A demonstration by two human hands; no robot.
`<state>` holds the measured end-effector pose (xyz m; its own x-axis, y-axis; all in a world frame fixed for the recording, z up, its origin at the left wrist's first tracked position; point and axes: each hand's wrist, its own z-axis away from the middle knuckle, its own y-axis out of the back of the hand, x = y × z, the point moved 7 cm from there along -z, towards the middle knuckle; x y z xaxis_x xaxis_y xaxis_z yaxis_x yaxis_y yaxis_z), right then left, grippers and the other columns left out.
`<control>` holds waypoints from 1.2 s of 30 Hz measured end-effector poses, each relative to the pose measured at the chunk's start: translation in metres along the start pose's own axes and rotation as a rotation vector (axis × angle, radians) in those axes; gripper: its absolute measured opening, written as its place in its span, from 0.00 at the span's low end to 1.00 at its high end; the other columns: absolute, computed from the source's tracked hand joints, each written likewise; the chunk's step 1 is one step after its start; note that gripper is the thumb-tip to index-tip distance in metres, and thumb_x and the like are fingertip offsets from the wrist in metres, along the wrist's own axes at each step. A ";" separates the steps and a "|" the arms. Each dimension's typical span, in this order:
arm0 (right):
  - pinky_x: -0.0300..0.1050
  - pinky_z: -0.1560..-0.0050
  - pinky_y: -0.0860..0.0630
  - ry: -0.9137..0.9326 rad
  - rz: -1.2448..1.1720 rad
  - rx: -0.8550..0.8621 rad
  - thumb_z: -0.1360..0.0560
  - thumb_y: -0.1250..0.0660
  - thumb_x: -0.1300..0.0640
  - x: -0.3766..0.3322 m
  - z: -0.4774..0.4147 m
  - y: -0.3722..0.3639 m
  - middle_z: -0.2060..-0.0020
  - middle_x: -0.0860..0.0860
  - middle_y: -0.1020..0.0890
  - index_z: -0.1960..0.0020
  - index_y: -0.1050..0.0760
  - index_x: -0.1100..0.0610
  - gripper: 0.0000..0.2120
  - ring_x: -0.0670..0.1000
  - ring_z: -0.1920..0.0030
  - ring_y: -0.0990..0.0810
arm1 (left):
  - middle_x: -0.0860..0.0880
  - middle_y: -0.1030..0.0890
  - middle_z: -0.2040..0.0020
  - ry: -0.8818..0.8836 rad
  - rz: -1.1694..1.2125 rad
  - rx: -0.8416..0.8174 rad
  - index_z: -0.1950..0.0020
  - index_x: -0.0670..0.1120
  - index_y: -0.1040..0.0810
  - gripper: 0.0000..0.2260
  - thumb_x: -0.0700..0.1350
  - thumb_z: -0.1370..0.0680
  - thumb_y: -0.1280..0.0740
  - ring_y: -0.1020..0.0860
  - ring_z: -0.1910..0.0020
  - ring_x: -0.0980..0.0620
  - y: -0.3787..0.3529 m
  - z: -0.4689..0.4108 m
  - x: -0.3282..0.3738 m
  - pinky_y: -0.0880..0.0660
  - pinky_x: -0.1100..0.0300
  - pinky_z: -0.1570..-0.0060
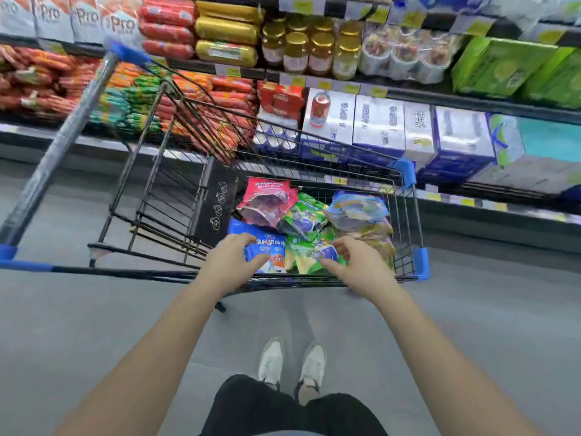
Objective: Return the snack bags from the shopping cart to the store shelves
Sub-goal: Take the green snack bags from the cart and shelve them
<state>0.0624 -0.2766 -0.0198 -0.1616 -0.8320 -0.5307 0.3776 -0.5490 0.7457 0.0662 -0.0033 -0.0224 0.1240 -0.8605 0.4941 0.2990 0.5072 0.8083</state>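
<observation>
Five snack bags at least lie in the basket of the shopping cart, at its near end. There is one red bag, one blue bag whose white Chinese characters are too blurred to read, two green bags, and one blue-and-yellow bag at the right. Wrappers beneath that last bag cannot be counted.

A black panel inside the cart carries a column of round pictograms, none legible.

The left hand is over the blue bag with its fingers spread and lightly bent, gripping nothing. The right hand is over the nearer green bag with its fingers loosely curved and thumb out. Contact cannot be confirmed, and no bag is held.

On the store shelves behind the cart, three pale bags at upper left read "Pro". The yellow price tags are unreadable.
</observation>
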 end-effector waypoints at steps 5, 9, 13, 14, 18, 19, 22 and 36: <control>0.49 0.43 0.23 -0.072 0.089 -0.072 0.23 0.32 0.43 0.012 0.004 -0.026 0.39 0.48 0.20 0.32 0.25 0.48 0.21 0.52 0.39 0.21 | 0.53 0.20 0.42 0.054 -0.134 -0.106 0.40 0.55 0.18 0.20 0.65 0.24 0.37 0.24 0.39 0.51 -0.019 0.003 -0.009 0.31 0.53 0.39; 0.50 0.39 0.24 -0.106 0.148 -0.118 0.22 0.33 0.45 0.023 0.004 -0.045 0.36 0.49 0.19 0.31 0.24 0.48 0.21 0.53 0.35 0.22 | 0.55 0.18 0.43 0.105 -0.219 -0.183 0.43 0.61 0.18 0.16 0.65 0.23 0.39 0.24 0.39 0.52 -0.037 0.007 -0.022 0.45 0.45 0.29; 0.48 0.42 0.25 -0.137 0.174 -0.067 0.22 0.34 0.43 0.032 0.002 -0.051 0.41 0.48 0.17 0.35 0.20 0.47 0.18 0.53 0.39 0.21 | 0.54 0.19 0.46 0.043 -0.383 -0.177 0.42 0.62 0.20 0.16 0.65 0.21 0.43 0.24 0.42 0.51 -0.045 0.010 -0.020 0.44 0.47 0.33; 0.47 0.42 0.25 -0.149 0.175 -0.052 0.22 0.34 0.42 0.033 0.001 -0.052 0.42 0.48 0.17 0.36 0.20 0.47 0.18 0.53 0.39 0.21 | 0.54 0.19 0.47 0.034 -0.388 -0.163 0.43 0.62 0.19 0.17 0.65 0.20 0.44 0.23 0.43 0.51 -0.044 0.011 -0.019 0.43 0.47 0.35; 0.47 0.49 0.25 -0.222 0.245 -0.017 0.24 0.33 0.35 0.034 -0.001 -0.054 0.49 0.48 0.16 0.44 0.19 0.50 0.21 0.54 0.45 0.19 | 0.54 0.20 0.53 0.026 -0.377 -0.113 0.50 0.58 0.18 0.19 0.65 0.20 0.46 0.24 0.46 0.52 -0.045 0.012 -0.019 0.44 0.47 0.36; 0.47 0.51 0.25 -0.231 0.274 -0.012 0.25 0.33 0.34 0.033 -0.002 -0.053 0.52 0.48 0.16 0.46 0.19 0.52 0.22 0.54 0.47 0.19 | 0.54 0.20 0.53 0.026 -0.378 -0.097 0.51 0.57 0.18 0.20 0.65 0.20 0.46 0.24 0.46 0.52 -0.045 0.012 -0.019 0.45 0.47 0.35; 0.46 0.53 0.24 -0.280 0.305 -0.015 0.26 0.33 0.32 0.034 -0.002 -0.054 0.57 0.48 0.16 0.51 0.20 0.53 0.24 0.54 0.51 0.18 | 0.55 0.20 0.53 0.005 -0.409 -0.059 0.51 0.55 0.19 0.21 0.65 0.19 0.47 0.25 0.43 0.53 -0.048 0.017 -0.018 0.48 0.46 0.33; 0.45 0.51 0.22 -0.265 0.176 -0.073 0.25 0.36 0.32 0.084 0.025 -0.033 0.47 0.45 0.15 0.43 0.17 0.47 0.22 0.51 0.43 0.19 | 0.56 0.18 0.57 -0.045 -0.438 -0.006 0.55 0.55 0.18 0.24 0.65 0.21 0.49 0.22 0.45 0.53 -0.075 0.041 0.021 0.44 0.44 0.34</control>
<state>0.0133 -0.3301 -0.0789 -0.3163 -0.9107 -0.2657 0.4837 -0.3957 0.7807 0.0079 -0.0576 -0.0598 -0.0568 -0.9914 0.1182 0.3201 0.0941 0.9427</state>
